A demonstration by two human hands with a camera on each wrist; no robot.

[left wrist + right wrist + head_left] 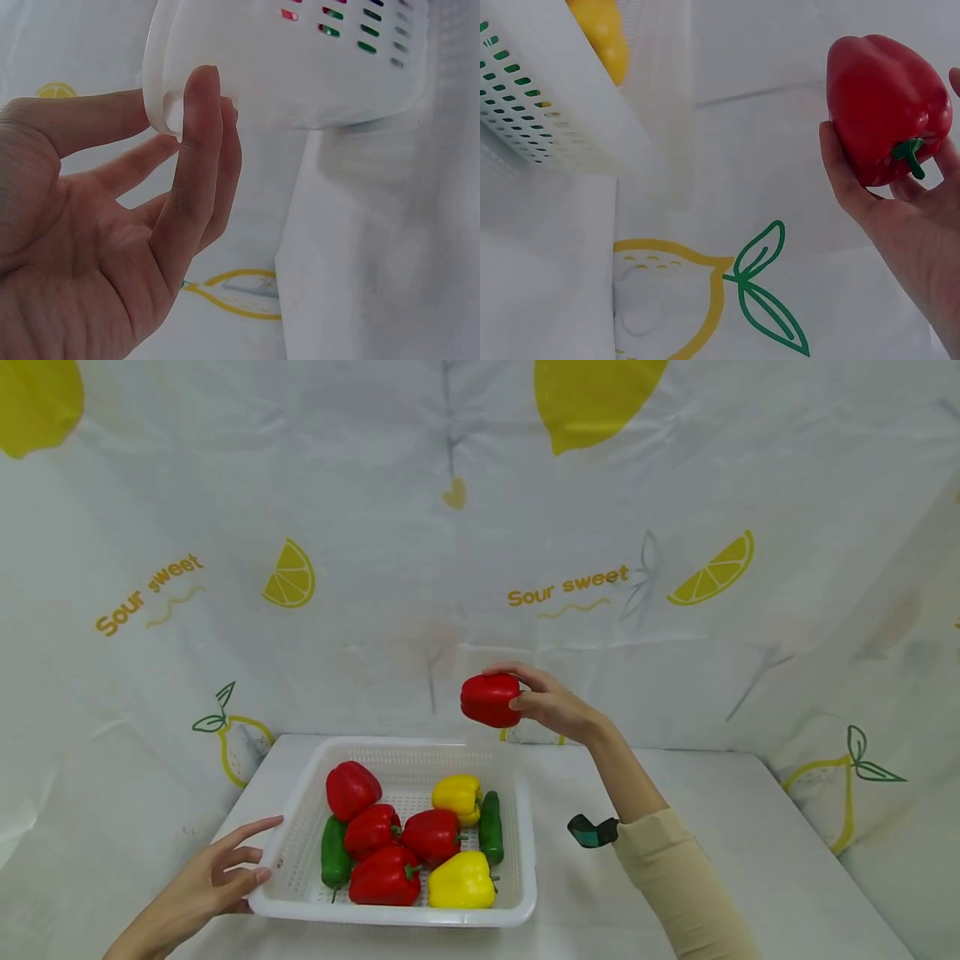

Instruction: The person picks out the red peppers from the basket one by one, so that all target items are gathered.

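Note:
My right hand (555, 706) grips a red bell pepper (489, 700) in the air, above and behind the basket's back right corner. In the right wrist view the pepper's green stem (909, 154) faces the wrist, with fingers wrapped round its side. A white plastic basket (390, 913) holds several red bell peppers (386, 877), two yellow bell peppers (461, 881) and two long green peppers (336, 853). At its front left corner, my left hand (206, 881) holds the rim between thumb and fingers; the left wrist view shows the fingers against the outer wall (277, 82).
The basket stands on a white table (720, 852), whose surface extends to its right. A white sheet (405, 568) printed with lemons hangs close behind and at the sides. A dark strap (592, 832) sticks out from the right wrist.

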